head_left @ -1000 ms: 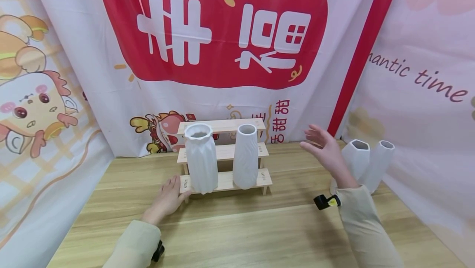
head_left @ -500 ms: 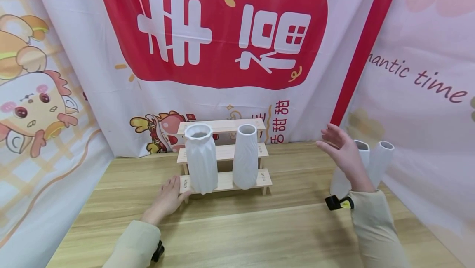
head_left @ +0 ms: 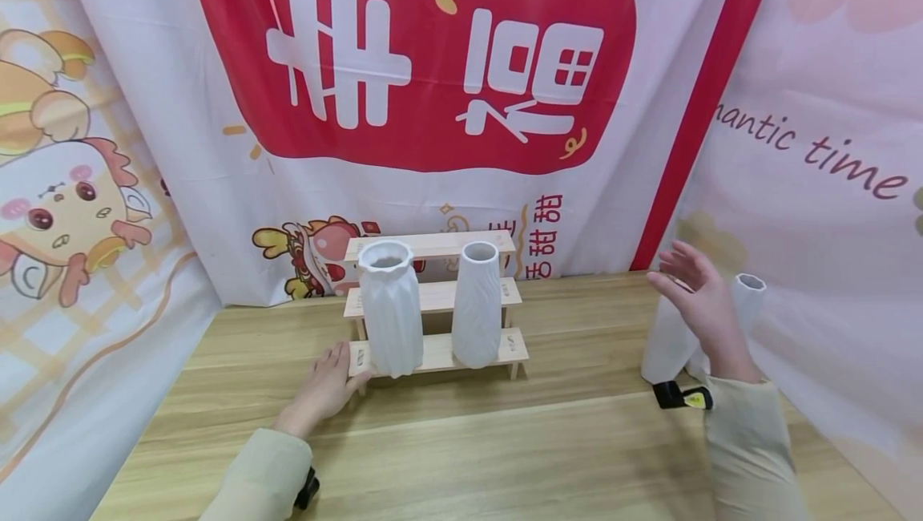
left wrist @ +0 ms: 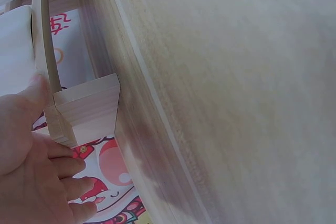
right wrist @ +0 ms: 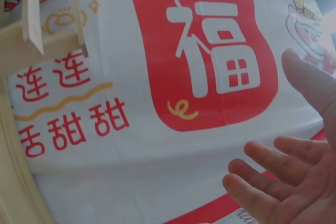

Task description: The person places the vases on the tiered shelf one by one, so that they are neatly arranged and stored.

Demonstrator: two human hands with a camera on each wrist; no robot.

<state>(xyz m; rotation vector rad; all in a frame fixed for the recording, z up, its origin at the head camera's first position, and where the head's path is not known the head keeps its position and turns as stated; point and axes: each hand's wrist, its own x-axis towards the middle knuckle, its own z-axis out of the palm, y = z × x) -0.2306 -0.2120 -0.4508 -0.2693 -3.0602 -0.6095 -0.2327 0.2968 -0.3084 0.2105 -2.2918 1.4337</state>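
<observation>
Wood table, tiered rack.
Lowest tier: fluted vase, slim vase. Table right: half-hidden vase, narrow vase.

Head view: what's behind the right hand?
One white vase shows its lower side, mouth covered by the right hand; a second vase shows its mouth, much of its body covered.

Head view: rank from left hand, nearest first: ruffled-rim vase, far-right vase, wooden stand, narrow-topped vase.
1. Wooden stand: left hand touches its lowest step at the left end.
2. Ruffled-rim vase: left part of that step.
3. Narrow-topped vase: right part.
4. Far-right vase: right of the stand, partly hidden by the right hand.
</observation>
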